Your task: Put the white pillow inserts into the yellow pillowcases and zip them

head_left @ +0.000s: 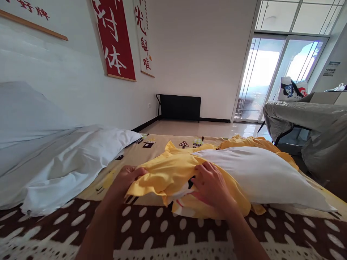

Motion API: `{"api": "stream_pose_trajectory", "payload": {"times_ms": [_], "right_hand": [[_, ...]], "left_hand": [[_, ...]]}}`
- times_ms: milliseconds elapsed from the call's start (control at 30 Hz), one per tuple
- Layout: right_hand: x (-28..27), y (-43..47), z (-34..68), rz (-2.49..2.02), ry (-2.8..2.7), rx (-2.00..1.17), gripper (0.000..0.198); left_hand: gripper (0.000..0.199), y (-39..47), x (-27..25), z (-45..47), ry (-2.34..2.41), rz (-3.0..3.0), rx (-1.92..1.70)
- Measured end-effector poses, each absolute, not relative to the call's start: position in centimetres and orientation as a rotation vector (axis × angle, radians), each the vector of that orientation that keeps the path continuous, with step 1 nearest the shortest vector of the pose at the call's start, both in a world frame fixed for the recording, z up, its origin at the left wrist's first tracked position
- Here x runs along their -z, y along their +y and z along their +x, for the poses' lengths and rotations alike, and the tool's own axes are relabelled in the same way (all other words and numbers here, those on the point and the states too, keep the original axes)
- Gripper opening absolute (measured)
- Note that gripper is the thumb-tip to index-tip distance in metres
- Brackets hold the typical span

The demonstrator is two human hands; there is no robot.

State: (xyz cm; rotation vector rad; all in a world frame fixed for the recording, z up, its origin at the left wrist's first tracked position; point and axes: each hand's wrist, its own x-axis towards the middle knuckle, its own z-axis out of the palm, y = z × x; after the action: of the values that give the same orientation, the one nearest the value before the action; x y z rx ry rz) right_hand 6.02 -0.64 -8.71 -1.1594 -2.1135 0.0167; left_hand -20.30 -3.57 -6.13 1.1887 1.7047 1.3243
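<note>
A yellow pillowcase [168,168] with a printed pattern lies in front of me, partly drawn over the left end of a white pillow [260,173]. My left hand [128,178] is closed on the pillowcase's left edge, thumb on top. Farther right, my right hand [210,180] grips the cloth near the middle, its fingers bent into the fabric beside a black and white print. Most of the pillow sticks out bare to the right. How far it reaches inside the case is hidden.
White bedding [76,159] is heaped at the left. Beneath everything spreads a patterned sheet [151,144] and a brown spotted blanket [162,224]. More yellow ruffled cloth [244,142] lies behind the pillow. At right stands a plastic-covered table [306,112].
</note>
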Motion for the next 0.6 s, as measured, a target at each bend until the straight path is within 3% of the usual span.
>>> {"api": "stream_pose_trajectory", "payload": {"times_ms": [133,233,500,600], "right_hand": [[9.5,1.7,7.5,-1.418,-2.046,0.029,0.016],[9.8,2.5,8.0,-1.56,-1.984,0.075,0.024],[9.1,0.5,6.9,-1.54,-2.142,-0.135,0.018],[8.6,0.0,6.5,-1.434,-2.107,-0.274,0.016]], "left_hand": [[0.027,-4.2,7.1,-22.8,1.917,1.437,-0.843],[0.025,-4.7,7.2,-22.3,1.89,1.446,-0.736],[0.044,-3.7,6.3,-18.3,1.546,1.14,-1.029],[0.04,-3.6,6.2,-18.1,1.416,0.956,-1.173]]}}
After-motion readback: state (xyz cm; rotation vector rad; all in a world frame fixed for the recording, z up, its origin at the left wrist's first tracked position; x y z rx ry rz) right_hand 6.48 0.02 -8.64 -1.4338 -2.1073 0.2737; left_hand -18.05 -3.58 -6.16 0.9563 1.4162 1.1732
